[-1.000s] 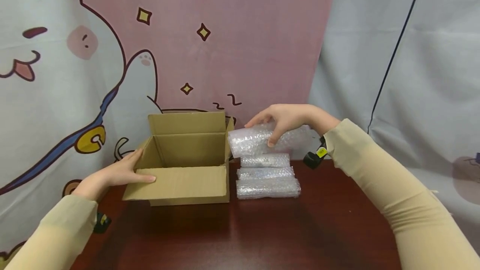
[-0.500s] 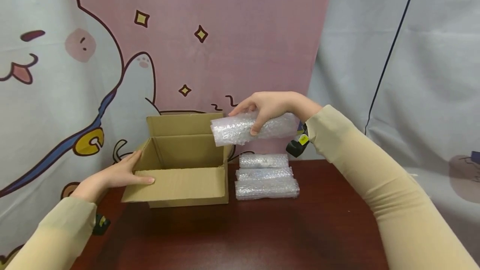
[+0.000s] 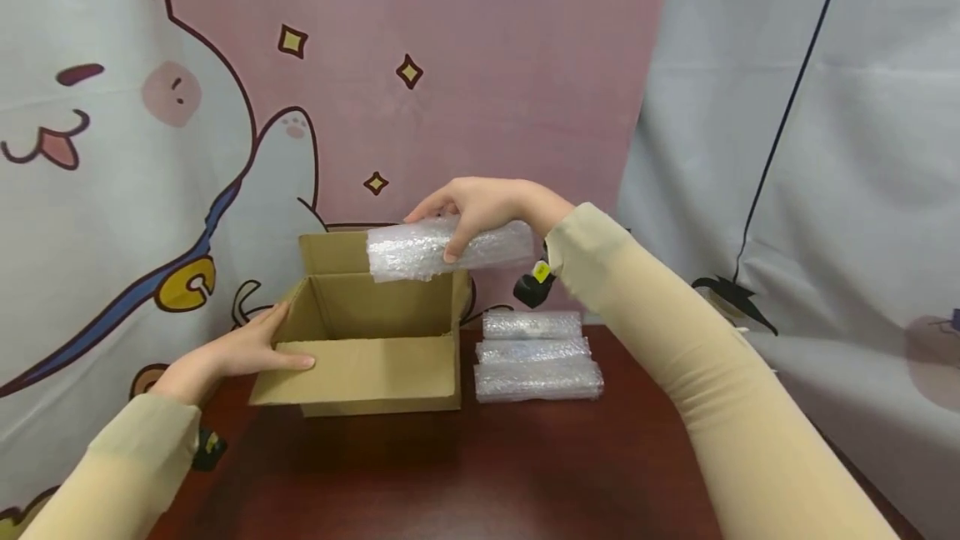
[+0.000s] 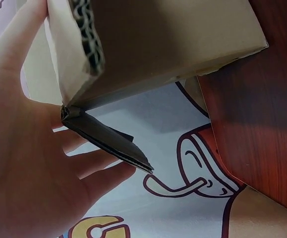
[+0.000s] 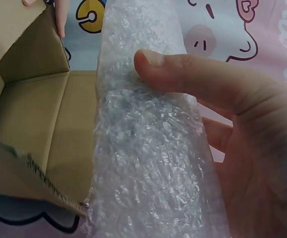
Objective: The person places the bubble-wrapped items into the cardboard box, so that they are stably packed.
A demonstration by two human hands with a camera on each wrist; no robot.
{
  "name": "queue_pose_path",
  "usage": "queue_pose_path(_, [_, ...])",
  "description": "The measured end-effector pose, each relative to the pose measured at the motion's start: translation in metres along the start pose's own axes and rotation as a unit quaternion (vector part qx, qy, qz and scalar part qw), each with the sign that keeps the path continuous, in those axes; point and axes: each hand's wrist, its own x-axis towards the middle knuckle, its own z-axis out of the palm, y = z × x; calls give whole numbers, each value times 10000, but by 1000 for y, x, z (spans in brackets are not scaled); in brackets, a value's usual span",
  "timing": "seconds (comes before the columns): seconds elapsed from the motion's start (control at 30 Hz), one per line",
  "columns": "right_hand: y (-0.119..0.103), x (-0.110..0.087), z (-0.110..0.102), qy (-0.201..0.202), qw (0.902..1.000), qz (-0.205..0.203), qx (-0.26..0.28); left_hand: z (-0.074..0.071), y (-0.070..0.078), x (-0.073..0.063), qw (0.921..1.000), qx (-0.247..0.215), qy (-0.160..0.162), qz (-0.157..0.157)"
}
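Observation:
My right hand (image 3: 483,200) grips a bubble-wrapped bundle (image 3: 408,253), thumb on the near side and fingers on the far side. Whatever lies inside the wrap is blurred by the bubbles. The bundle hangs level above the right rear of an open cardboard box (image 3: 381,405), overlapping its raised back flap. In the right wrist view, bare brown cardboard (image 5: 76,134) shows inside the box beside the bundle. My left hand (image 3: 236,352) holds the box at its left front corner, thumb over the folded-out front flap (image 3: 375,367) and fingers along the left side.
To the right of the box, three more bubble-wrapped bundles (image 3: 538,380) lie in a stack of rows on the dark red table (image 3: 510,465). A printed cloth (image 3: 540,65) with a cartoon cat hangs close behind the table.
My right hand has carried the bundle up and leftward, from above the other bundles to over the box. The left hand keeps its place on the box.

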Motion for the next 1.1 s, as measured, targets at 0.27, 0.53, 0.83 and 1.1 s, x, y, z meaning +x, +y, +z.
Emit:
queue_pose_path(0.27, [-11, 29, 7, 181, 9998, -101, -2, -4, 1, 2, 10000, 46, 39, -13])
queue_pose_path(0.53, [-10, 59, 22, 358, 9992, -141, 117, -2, -2, -1, 10000, -19, 39, -30])
queue_pose_path(0.83, [-6, 87, 48, 711, 9974, 37, -66, 1, -3, -1, 10000, -23, -9, 6])
queue_pose_path(1.1, [-1, 106, 70, 898, 9952, 332, -197, 0, -1, -2, 10000, 91, 10, 25])
